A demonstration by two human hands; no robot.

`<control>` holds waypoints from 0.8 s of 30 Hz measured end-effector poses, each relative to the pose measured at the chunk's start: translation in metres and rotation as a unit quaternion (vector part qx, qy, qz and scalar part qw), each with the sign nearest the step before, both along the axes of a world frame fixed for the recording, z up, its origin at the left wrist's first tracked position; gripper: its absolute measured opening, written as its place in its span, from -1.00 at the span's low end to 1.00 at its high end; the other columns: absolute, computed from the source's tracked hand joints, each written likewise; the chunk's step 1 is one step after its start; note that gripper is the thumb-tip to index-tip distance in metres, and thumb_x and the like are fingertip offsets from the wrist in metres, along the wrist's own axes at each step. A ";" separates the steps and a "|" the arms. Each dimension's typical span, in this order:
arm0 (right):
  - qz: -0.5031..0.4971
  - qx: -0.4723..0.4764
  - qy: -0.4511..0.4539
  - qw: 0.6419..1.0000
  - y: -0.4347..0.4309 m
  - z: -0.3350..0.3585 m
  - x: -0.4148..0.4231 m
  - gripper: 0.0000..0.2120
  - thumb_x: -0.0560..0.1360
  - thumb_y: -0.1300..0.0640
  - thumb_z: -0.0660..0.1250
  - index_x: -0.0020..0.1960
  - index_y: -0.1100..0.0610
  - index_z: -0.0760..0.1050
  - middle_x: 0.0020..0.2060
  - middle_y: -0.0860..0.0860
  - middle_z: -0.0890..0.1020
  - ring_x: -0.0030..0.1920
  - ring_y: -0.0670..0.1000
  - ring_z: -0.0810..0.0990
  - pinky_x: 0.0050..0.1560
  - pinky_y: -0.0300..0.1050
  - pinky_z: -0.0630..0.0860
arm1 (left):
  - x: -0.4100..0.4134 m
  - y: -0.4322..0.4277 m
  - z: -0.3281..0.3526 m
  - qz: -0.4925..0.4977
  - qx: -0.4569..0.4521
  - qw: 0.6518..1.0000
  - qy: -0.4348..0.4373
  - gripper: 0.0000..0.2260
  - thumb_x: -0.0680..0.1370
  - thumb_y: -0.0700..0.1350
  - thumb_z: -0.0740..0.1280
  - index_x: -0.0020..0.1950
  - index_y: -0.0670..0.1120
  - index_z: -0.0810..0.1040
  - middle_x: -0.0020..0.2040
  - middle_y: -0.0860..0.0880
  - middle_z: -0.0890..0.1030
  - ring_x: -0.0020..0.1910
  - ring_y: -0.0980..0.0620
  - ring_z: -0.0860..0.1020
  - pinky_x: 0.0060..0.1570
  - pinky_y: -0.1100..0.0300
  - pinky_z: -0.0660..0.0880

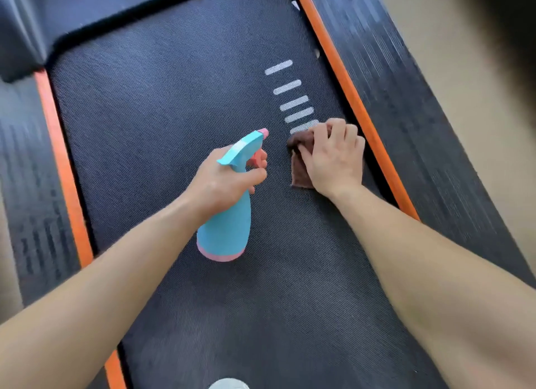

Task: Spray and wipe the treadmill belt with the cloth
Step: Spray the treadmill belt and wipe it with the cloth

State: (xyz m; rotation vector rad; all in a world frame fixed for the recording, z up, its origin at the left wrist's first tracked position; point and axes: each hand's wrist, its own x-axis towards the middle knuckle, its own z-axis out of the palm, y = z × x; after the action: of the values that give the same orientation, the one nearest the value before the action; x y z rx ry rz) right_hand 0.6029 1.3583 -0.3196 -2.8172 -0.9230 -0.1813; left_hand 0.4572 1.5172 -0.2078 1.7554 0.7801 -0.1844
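The dark textured treadmill belt (pixel 162 113) fills the middle of the view, with several white stripes (pixel 290 95) printed near its right side. My left hand (pixel 223 179) grips the neck of a turquoise spray bottle (pixel 229 229) with a pink base and pink nozzle, held above the belt's middle with the nozzle pointing away from me. My right hand (pixel 336 159) presses a brown cloth (pixel 298 168) onto the belt by the right edge, fingers curled over its top. The cloth covers part of the nearest stripe.
Orange trim strips (pixel 348 92) run along both sides of the belt, with dark ribbed side rails (pixel 412 113) outside them. The black motor cover (pixel 58 17) lies at the top left. Beige floor (pixel 464 69) shows at the right. A pale rounded object (pixel 229 384) peeks in at the bottom edge.
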 end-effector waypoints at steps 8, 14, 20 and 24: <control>0.108 -0.001 0.066 0.992 -0.089 0.004 -0.091 -0.70 0.50 -0.14 0.33 0.08 0.05 0.51 0.17 0.15 0.51 0.12 0.27 0.47 0.08 0.17 0.35 | 0.011 0.002 0.004 0.009 -0.024 1.000 -0.015 -0.85 0.43 -0.14 0.46 -0.02 -0.12 0.67 0.07 0.04 0.71 0.06 -0.16 0.68 0.01 -0.13 0.67; 0.041 0.003 0.024 0.999 -0.003 0.002 -0.016 -0.66 0.54 -0.18 0.30 0.10 0.07 0.49 0.14 0.17 0.50 0.07 0.26 0.46 0.00 0.18 0.40 | 0.003 0.000 -0.004 0.016 -0.042 0.999 -0.023 -0.78 0.54 -0.26 0.44 0.08 0.03 0.70 0.08 -0.01 0.72 -0.11 0.04 0.66 -0.10 0.08 0.66; 0.078 -0.011 0.060 0.995 -0.052 0.004 -0.090 -0.69 0.49 -0.11 0.43 0.11 0.06 0.53 0.19 0.14 0.51 0.14 0.27 0.47 0.11 0.22 0.39 | -0.005 0.007 -0.001 0.035 -0.035 0.999 -0.008 -0.78 0.43 -0.13 0.45 0.06 -0.12 0.69 0.09 0.04 0.72 0.03 -0.17 0.69 -0.01 -0.04 0.68; 0.123 -0.006 0.056 0.991 -0.063 0.003 -0.089 -0.69 0.47 -0.13 0.45 0.08 0.05 0.55 0.15 0.14 0.53 0.11 0.25 0.47 0.08 0.19 0.38 | -0.007 0.008 -0.002 0.042 -0.054 0.997 -0.022 -0.82 0.54 -0.31 0.42 -0.01 -0.03 0.68 0.10 -0.05 0.70 -0.03 0.09 0.63 -0.19 0.21 0.64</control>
State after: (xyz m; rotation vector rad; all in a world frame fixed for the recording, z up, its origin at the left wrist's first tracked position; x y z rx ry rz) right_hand 0.5143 1.2955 -0.3168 -2.6606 -1.2355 0.0145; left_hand 0.4503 1.5249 -0.2098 1.6158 0.7961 -0.1283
